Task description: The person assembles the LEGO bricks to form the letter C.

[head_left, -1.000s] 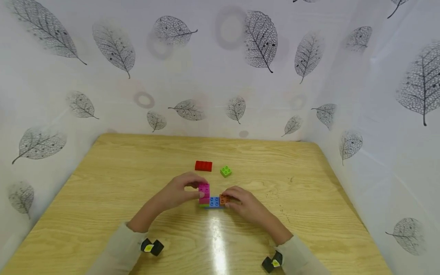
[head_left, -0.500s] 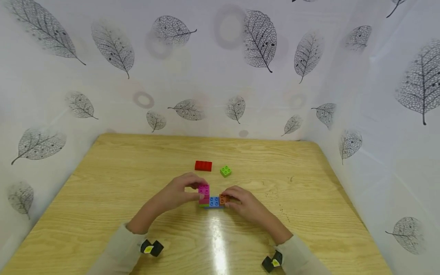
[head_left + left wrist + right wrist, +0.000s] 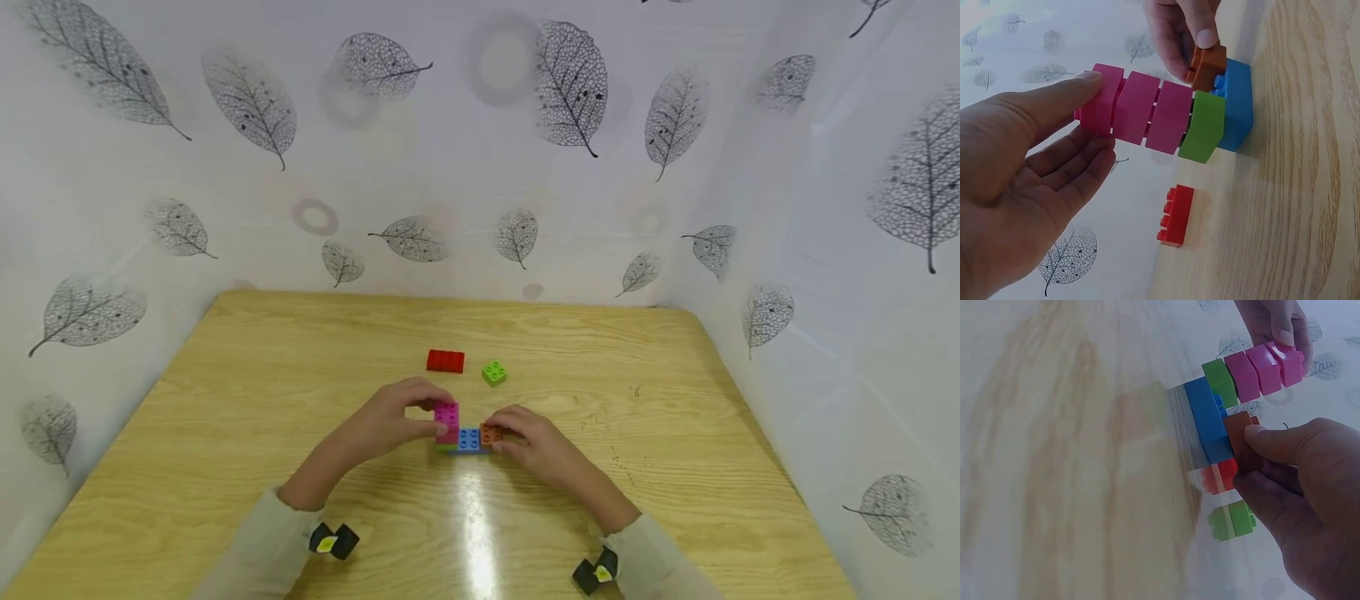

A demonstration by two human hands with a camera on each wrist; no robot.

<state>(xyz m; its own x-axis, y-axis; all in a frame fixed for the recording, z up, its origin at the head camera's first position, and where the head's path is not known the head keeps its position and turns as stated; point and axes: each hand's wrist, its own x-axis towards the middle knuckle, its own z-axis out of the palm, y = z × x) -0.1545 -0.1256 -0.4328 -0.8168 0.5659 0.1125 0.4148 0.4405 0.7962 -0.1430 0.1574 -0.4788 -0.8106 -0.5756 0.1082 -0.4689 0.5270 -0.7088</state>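
A small tower of toy building bricks stands on the table. Its base is a blue brick (image 3: 1237, 106), with a green brick (image 3: 1202, 128) on one end and three pink bricks (image 3: 1138, 107) stacked above that. My left hand (image 3: 386, 421) pinches the topmost pink brick between thumb and fingers. On the blue brick's other end sits an orange brick (image 3: 1239, 440), gripped by the thumb and fingers of my right hand (image 3: 536, 442). Studs of the blue brick show between the orange brick and the tower in the head view.
Behind the tower lie a red brick (image 3: 446, 361) and a loose lime green brick (image 3: 494, 372). The wooden table (image 3: 300, 350) ends at a pale leaf-patterned sheet (image 3: 450, 167) at the back and sides. Both wrists carry black camera mounts (image 3: 334, 542).
The top of the pink stack sits very slightly lower, and the line between its bricks is less visible in the head view. Both hands keep their grips in nearly the same place.
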